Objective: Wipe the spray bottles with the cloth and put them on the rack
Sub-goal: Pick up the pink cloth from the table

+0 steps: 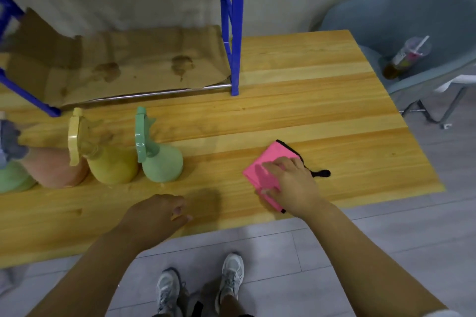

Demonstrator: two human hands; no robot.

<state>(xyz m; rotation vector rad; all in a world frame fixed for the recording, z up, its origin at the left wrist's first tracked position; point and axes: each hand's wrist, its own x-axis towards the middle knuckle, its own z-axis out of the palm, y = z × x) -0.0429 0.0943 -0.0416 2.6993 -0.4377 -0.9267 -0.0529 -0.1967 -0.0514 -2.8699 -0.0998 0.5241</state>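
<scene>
Several spray bottles stand in a row on the wooden table: a green one, a yellow one, a pink one and another green one cut off at the left edge. A folded pink cloth with black trim lies to their right. My right hand rests on the cloth with its fingers spread over it. My left hand hovers over the table's front edge, fingers loosely curled and holding nothing. The blue rack stands behind the bottles, with cardboard on its lower shelf.
A grey chair stands beyond the table's right end with a plastic drink cup lying on its seat. My feet in grey trainers are on the tiled floor in front of the table.
</scene>
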